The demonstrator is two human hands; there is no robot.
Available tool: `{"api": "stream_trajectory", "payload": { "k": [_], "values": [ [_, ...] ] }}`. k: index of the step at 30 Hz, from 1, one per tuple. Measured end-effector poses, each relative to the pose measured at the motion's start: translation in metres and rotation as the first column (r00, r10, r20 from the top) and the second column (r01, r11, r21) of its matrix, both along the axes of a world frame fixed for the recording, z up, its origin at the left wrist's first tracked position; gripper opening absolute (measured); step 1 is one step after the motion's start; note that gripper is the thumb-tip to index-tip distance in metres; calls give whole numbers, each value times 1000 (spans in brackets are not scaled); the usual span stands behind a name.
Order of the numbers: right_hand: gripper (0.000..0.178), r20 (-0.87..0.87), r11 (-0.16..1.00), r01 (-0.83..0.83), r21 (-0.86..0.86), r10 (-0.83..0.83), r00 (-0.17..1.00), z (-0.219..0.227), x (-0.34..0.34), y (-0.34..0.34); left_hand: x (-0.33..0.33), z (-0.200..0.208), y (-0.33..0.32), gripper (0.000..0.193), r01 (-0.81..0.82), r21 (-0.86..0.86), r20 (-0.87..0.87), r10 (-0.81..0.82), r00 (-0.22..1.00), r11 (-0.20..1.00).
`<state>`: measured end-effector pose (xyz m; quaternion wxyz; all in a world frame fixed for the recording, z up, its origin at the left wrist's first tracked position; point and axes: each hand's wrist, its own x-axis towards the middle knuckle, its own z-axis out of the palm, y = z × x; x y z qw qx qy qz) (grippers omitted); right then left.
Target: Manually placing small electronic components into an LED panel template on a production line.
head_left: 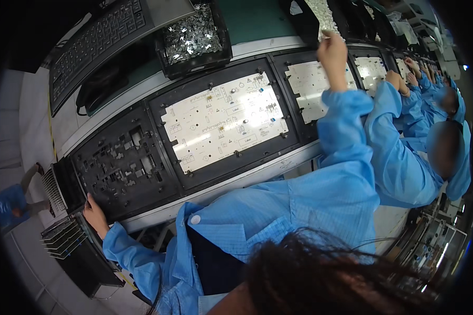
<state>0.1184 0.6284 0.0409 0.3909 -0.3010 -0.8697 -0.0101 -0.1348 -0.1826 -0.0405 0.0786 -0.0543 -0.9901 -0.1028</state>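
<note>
Nearest the camera, dark hair (320,273) fills the lower edge, and below it spreads the person's light blue work coat (278,210) with a white button at the collar. The left sleeve runs out to the lower left, where the left hand (94,215) lies with fingers spread flat against the near corner of an empty black carrier frame (121,168), touching its edge rather than gripping it. Just left of that hand stand stacked black slotted racks (63,236).

Beyond the frame, on the long conveyor surface (236,184), sits a second black carrier holding a white circuit board (223,121) dotted with a few small parts. It lies between the two hands, touched by neither.

Farther right the right sleeve rises steeply, and the right hand (332,50) is lifted above another white board (310,89), fingers pinched together; whether anything small sits between them I cannot tell.

Behind the boards, a black bin of shiny metal parts (194,34) rests on the green strip, with a dark keyboard (97,39) to its left. Far to the right, other workers in blue coats (404,157) lean over further boards along the same line.
</note>
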Motion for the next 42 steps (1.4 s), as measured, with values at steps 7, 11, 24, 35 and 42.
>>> {"api": "stream_trajectory", "payload": {
  "k": [7,11,24,35,42],
  "values": [
    [28,169,906,22,-422,55,984,-14,-14,142,3,26,38,71,-187,-3,123,186,975,982],
    [25,211,955,-28,-296,94,973,-20,-21,159,-5,21,34,68,-260,46,183,248,951,964],
    [28,426,971,17,-239,89,900,-18,-28,174,-8,28,50,70,-331,-73,160,338,927,941],
    [44,-432,468,-367,-804,-33,901,12,-1,140,-1,35,42,63,-281,-74,163,290,943,957],
    [34,-561,-243,-522,-818,136,816,4,49,29,-4,37,44,65,-277,-89,150,287,946,957]
  ]
}}
